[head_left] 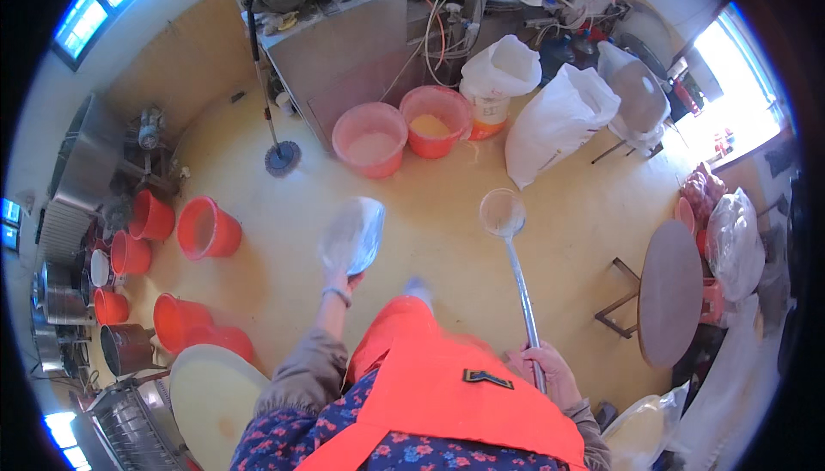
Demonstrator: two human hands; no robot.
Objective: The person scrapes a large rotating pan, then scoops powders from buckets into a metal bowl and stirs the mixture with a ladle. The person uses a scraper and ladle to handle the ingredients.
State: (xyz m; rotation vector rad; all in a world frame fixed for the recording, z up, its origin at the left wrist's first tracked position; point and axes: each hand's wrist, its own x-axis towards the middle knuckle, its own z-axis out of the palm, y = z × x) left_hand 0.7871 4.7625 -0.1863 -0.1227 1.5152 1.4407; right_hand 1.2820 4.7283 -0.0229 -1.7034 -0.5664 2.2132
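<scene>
My left hand [344, 284] grips a pale, shiny scoop [352, 235], blurred, held out over the yellow floor. My right hand [546, 366] is wrapped round the shaft of a long metal ladle [527, 295], whose round bowl [503, 211] reaches forward, below a tall white sack [559, 123] in the picture. Beyond the scoop stand a pink tub [369, 144] with pale contents and a red tub [438, 127] with yellow contents. An orange apron [455, 398] covers my front, and one foot shows beneath it.
Red buckets [206, 230] and metal pots [64, 303] line the left, near a pale round board [210, 394]. A round brown table [670, 290] and bagged goods stand right. A cluttered counter [335, 50], a mop [282, 157] and an open white bag [498, 71] are at the back.
</scene>
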